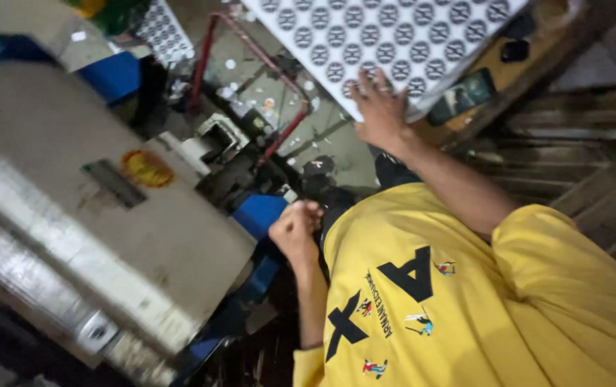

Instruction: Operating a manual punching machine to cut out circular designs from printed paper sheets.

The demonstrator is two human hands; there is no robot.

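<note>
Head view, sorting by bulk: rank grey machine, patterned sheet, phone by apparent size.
1. grey machine
2. patterned sheet, cut off by the frame
3. phone
The machine sits nearer the camera, so the top two are unsure.

Person at work, seen from above. The right arm reaches forward, nearly straight at the elbow and bare below a short yellow sleeve. The right hand [379, 107] is turned back-upward with the wrist slightly bent and the fingers [369, 80] spread flat and extended. The left arm is bent and held close to the torso, its forearm upright. The left hand [295, 229] is curled into a tight fist, knuckles leading.
</note>
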